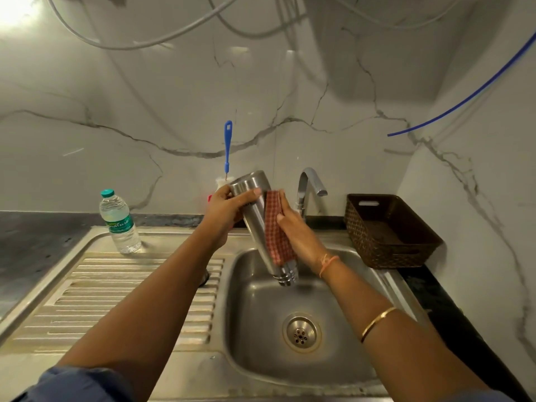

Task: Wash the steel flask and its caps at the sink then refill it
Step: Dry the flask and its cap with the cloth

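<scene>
**STATUS: FLASK BODY BEING WIPED OVER THE BASIN; REFILL NOT STARTED**

1. Hands. The left hand (223,210) grips the upper end of the steel flask (255,216), fingers curled round it. The right hand (295,230) holds a red checked cloth (277,227) and presses it flat against the flask's side.

2. Flask position. The flask is held in the air above the sink (261,314), tilted, with its narrower ringed end pointing down into the basin. It touches neither the basin nor the tap (310,184).

3. Progress (judgement).
- No water is seen running from the tap, so the body looks to be at the wiping stage, whether scrubbing or drying cannot be told.
- No cap can be identified. A small dark object on the drainboard (130,300) is largely hidden behind the left forearm.
- Cap washing is therefore unconfirmed.
- Refilling remains to be done, since the flask is inverted.

4. Surface. The steel drainboard carries a plastic water bottle (120,224), upright at its far edge. A brown woven basket (391,250) stands on the dark counter (29,242) to the right of the tap. The drain (301,332) is uncovered.

5. Room. A blue bottle brush (227,146) stands against the marble-patterned wall (348,82) behind the flask. White cables (145,44) and a blue tube (478,88) hang overhead.
</scene>
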Demonstrator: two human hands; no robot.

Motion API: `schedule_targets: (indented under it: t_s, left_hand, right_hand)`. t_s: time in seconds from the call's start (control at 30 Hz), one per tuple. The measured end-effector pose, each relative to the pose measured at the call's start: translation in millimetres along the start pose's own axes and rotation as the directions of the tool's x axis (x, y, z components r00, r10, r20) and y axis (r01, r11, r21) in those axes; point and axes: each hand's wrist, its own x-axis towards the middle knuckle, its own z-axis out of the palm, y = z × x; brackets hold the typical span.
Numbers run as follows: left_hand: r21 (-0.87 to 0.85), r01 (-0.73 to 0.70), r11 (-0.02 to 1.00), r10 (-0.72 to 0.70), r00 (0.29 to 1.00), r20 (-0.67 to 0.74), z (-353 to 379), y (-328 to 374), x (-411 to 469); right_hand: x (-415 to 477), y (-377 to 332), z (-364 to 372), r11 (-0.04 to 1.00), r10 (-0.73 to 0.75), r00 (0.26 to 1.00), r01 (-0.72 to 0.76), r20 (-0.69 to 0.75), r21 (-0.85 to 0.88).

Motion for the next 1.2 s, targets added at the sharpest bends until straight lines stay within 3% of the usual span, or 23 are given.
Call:
schedule_targets:
  t_s: [0.07, 0.23, 0.3, 0.43, 0.6, 0.7, 0.83, 0.97, 1.1, 1.2]
  left_hand:
    - [-0.017, 0.023, 1.0, -0.023, 1.0, -0.01, -2.4, -2.5, 0.5]
    - [0.157, -0.014, 0.988, 0.0, 0.996, 0.087, 0.9, -10.3, -2.0]
    - [0.151, -0.038, 0.988, 0.025, 0.996, 0.086, 3.6, -8.9, -2.2]
    - [0.091, -0.097, 0.991, 0.091, 0.994, 0.065, 7.7, -2.4, -1.8]
    - [0.056, -0.104, 0.993, 0.099, 0.992, 0.077, 8.2, 4.3, -0.2]
    - [0.142, -0.081, 0.987, 0.065, 0.992, 0.109, 13.5, 2.6, -2.5]
    - [0.247, -0.165, 0.955, 0.121, 0.976, 0.184, 19.3, 3.6, -3.5]
    - [0.297, -0.246, 0.923, 0.183, 0.958, 0.223, 22.2, 11.3, 1.9]
    - [0.247, -0.196, 0.949, 0.152, 0.97, 0.188, 24.0, 8.3, 5.2]
    - [0.278, -0.156, 0.948, 0.113, 0.98, 0.163, 21.4, 2.8, 6.5]
  right_hand:
    - [-9.2, 11.1, 5.3, 1.0, -0.001, 0.999, 0.003, -0.039, 0.029]
    - [1.4, -8.8, 7.2, 0.978, -0.095, 0.978, 0.126, -0.186, 0.166]
    - [9.2, -21.7, 3.6, 0.977, -0.145, 0.962, 0.176, -0.231, 0.123]
    - [6.9, -24.2, -0.6, 0.97, -0.085, 0.982, 0.121, -0.169, 0.213]
    - [-12.3, 9.6, -1.2, 0.933, 0.142, 0.989, -0.119, -0.043, 0.34]
    - [-11.9, 2.1, 2.2, 0.912, 0.097, 0.994, -0.071, -0.044, 0.404]
    - [1.8, -21.7, -5.2, 0.892, 0.016, 0.992, 0.042, -0.124, 0.451]
    - [1.5, -14.3, -9.2, 0.876, 0.069, 0.988, 0.006, -0.138, 0.482]
    - [-9.8, 6.7, 2.0, 0.852, 0.133, 0.991, -0.097, -0.034, 0.514]
    - [-7.2, 1.6, 6.0, 0.84, 0.086, 0.994, -0.034, -0.072, 0.541]
